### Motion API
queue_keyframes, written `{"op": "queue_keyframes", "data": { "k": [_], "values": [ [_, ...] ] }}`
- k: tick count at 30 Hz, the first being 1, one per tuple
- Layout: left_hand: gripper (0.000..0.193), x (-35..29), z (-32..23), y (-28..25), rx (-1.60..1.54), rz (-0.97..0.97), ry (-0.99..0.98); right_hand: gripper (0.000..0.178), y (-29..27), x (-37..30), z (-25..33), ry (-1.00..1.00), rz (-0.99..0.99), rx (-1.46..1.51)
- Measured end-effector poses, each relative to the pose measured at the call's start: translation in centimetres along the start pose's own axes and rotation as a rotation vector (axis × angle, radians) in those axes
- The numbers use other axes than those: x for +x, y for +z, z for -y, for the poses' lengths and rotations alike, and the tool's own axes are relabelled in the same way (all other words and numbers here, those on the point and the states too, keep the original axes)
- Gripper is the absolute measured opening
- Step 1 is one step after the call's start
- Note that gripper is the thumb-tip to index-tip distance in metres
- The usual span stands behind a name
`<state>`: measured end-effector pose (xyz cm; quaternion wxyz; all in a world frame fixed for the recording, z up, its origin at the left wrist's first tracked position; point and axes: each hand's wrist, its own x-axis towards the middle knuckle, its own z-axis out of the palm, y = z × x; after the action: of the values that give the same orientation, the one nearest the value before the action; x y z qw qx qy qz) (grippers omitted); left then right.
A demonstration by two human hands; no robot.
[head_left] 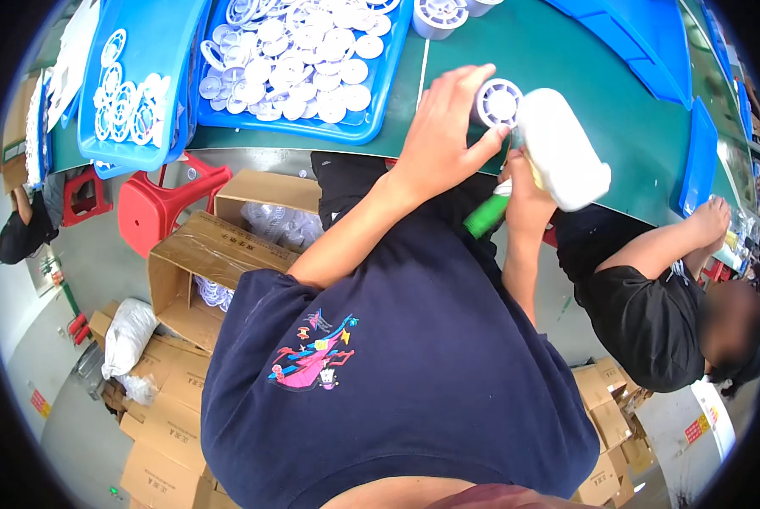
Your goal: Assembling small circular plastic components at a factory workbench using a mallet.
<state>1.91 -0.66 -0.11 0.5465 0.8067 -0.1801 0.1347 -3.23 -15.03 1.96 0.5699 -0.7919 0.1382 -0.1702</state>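
Note:
My left hand reaches over the table's near edge, its thumb and fingers around a round white plastic spool with slots around its end face. Close beside it, my right hand grips a smooth white bottle-like object. A bright green piece sticks out below that hand, toward the lower left; how it joins the white body is hidden by my fingers. The spool and the white body are next to each other, and I cannot tell whether they touch.
Blue trays of white plastic discs and rings stand on the green table at left. More spools stand at the far edge. Cardboard boxes and a red stool lie below left. Another person sits at right.

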Motion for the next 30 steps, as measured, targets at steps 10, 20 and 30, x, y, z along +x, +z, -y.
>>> {"op": "queue_keyframes", "data": {
  "k": [10,20,30],
  "values": [
    [0.072,-0.4,-0.3,0.3,-0.010,-0.021,-0.054,0.021,-1.2,-0.5,-0.9,0.116,0.079,-0.001],
    [0.076,-0.1,0.1,0.4,0.002,-0.004,-0.063,0.008,-1.6,-0.8,0.7,0.229,0.065,0.123],
    [0.079,-0.3,-0.1,0.4,0.038,0.023,-0.035,0.009,-2.4,0.1,0.2,0.287,0.011,0.078]
  ]
}}
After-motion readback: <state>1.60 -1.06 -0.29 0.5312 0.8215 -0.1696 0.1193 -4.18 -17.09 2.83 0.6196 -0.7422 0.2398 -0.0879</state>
